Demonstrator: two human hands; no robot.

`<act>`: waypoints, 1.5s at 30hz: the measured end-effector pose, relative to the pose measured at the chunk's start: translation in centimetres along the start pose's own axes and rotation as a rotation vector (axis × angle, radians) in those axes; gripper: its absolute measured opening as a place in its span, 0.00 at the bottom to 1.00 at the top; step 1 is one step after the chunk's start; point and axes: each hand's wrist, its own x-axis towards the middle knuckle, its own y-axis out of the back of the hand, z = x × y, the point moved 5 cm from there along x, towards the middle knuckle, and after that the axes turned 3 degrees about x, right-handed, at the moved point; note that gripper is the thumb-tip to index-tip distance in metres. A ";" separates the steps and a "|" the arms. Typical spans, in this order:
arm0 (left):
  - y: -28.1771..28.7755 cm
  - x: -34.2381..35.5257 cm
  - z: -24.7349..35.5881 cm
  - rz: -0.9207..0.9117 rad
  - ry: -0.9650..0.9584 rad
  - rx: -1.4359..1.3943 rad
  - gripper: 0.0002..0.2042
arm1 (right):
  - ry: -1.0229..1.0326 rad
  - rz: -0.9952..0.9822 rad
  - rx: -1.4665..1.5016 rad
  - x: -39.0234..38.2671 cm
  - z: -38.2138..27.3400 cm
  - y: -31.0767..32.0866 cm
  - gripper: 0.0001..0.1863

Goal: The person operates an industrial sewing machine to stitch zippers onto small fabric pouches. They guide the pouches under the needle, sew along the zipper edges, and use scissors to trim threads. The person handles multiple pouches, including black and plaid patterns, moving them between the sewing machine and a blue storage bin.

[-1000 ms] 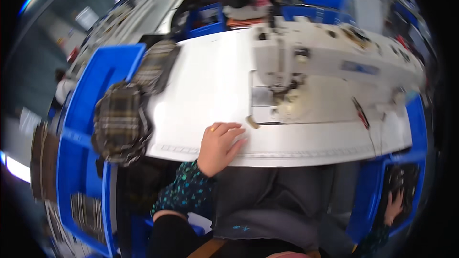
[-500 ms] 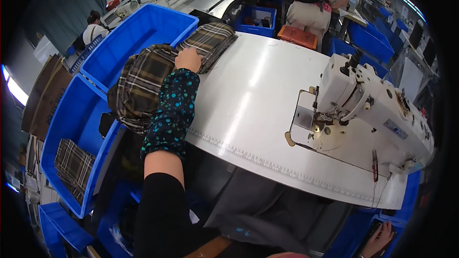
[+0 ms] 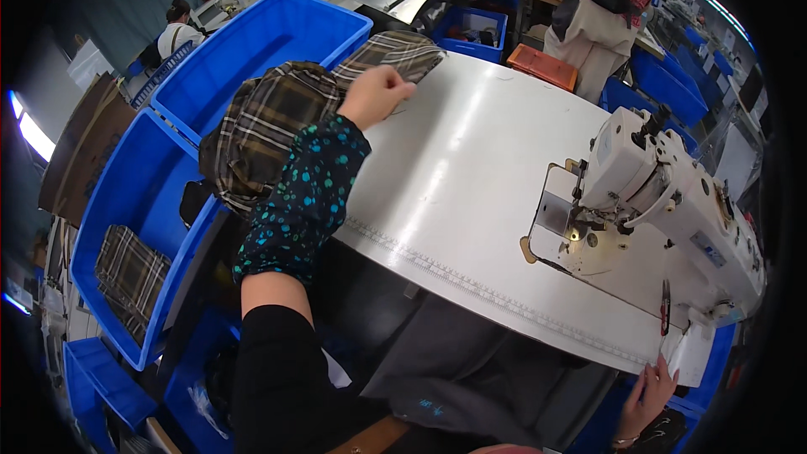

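Observation:
My left hand (image 3: 375,98), in a dark dotted sleeve cover (image 3: 304,189), is closed in a pinch at the left end of the white sewing table. It is beside the flat plaid fabric pieces (image 3: 388,50); whatever its fingertips hold is too small to make out. A bulky bundle of brown plaid fabric (image 3: 265,130) lies left of my wrist, at the blue bins' edge. My right hand (image 3: 649,398) is at the table's front right edge, fingers apart and holding nothing. Near it lie small thread snips (image 3: 665,309) with a touch of red.
A white sewing machine (image 3: 651,185) stands on the right of the table (image 3: 471,176). Two blue bins (image 3: 277,34) border its left side; more plaid pieces (image 3: 130,277) lie in the nearer one. Beyond the table are an orange-brown stool (image 3: 542,65) and a standing person (image 3: 605,8).
My left hand has moved right, off the plaid fabric, its fingers now pinched together. My right hand has risen from the bin area to the table's front edge. The view has shifted slightly.

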 end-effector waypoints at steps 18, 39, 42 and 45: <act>7.0 -7.6 -2.9 0.095 -0.112 0.784 0.17 | 0.307 -0.177 0.501 12.5 -26.6 -9.4 0.33; 21.9 -11.6 -3.4 1.081 -0.158 0.221 0.11 | 0.228 -0.232 0.451 13.1 -23.5 -10.9 0.33; 20.0 -13.7 -0.3 0.865 -0.137 -0.771 0.06 | 0.196 -0.238 0.402 13.1 -22.8 -10.7 0.32; 18.3 -16.7 0.3 0.450 -0.169 -0.972 0.07 | 0.186 -0.213 0.401 13.4 -23.0 -10.6 0.30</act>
